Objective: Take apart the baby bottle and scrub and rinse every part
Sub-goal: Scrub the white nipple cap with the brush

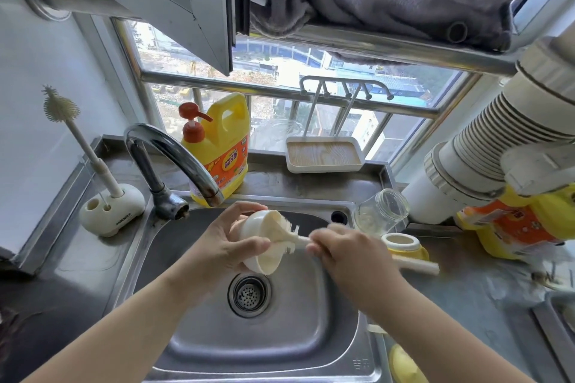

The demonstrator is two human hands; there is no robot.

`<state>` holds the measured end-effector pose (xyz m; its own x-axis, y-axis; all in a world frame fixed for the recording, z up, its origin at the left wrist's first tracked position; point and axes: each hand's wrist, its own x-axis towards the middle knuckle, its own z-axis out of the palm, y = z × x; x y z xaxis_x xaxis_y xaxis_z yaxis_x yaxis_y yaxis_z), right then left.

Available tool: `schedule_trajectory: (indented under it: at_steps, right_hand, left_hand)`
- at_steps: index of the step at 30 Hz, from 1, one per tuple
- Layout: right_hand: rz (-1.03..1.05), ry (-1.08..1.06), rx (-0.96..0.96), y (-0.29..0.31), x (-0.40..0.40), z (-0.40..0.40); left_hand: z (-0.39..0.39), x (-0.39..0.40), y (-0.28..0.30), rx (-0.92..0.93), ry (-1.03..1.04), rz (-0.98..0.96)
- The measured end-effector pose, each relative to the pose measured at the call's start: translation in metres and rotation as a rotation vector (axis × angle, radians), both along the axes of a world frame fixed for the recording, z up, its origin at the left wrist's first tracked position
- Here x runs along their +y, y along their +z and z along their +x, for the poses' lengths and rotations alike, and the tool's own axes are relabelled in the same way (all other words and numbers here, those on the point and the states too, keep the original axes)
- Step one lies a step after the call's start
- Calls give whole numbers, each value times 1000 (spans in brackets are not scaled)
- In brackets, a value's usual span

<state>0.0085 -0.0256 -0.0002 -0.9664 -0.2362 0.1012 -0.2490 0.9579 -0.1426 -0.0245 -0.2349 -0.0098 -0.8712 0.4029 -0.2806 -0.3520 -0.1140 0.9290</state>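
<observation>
Bottle apart already. Left hand point(222, 241) grasping cap point(259, 242) over sink point(326, 329), right hand point(348, 250) clenched round brush point(287, 235), scrubbing inside (glass bottle point(381, 211), yellow collar point(404, 246) wait on tabletop point(466, 286)).

The left hand point(231, 239) covers the back of the cream cap point(259, 242), so its closed end cannot be seen. The brush point(289, 235) head is half inside the cap, its bristles blurred, and the right hand point(348, 250) hides most of the handle. At the counter's right edge a yellow refill pouch point(513, 227) sits partly behind a white pipe point(485, 146). A yellow object point(404, 364) near the sink's point(149, 246) front right corner is cut off by the bottom edge.
</observation>
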Motion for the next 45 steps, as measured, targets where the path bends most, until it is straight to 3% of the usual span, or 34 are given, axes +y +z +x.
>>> schedule_trajectory:
  at_steps: [3,6,8,11,14,18,23,26,29,37,41,45]
  right_hand:
    - [101,38,251,6,-1,1]
    - [115,-12,155,9,-2,3]
    - [59,-23,-108,9,-6,4]
    - [-287,-29,-645,12,-10,4]
    - [-455,-64,-813,20,-9,3]
    - [-266,-45,-564,15,-10,2]
    - [-314,-44,-390,8,-15,8]
    - [-381,-72,-373,6,-9,11]
    - [-406,-59,-392,4,-6,13]
    - [-425,-47,-410,2,-6,17]
    - [-422,-35,-397,3,-5,19]
    - [-423,-7,-406,0,-5,23]
  left_hand:
    - [-1,1,6,43,-67,-84]
    - [-2,-1,7,43,-133,-119]
    - [-4,-3,3,46,-131,-147]
    - [-4,-5,-2,67,-87,-164]
    - [0,-5,-1,39,-63,-108]
    - [3,0,-4,-33,-9,-58]
    - [10,9,1,-42,-7,-153]
    - [4,1,0,32,-76,-270]
    - [-2,-8,-2,-18,-132,-351]
    - [-1,-1,6,-218,-136,-172]
    - [7,4,9,-167,-145,-241]
    - [7,7,16,-177,-77,-147]
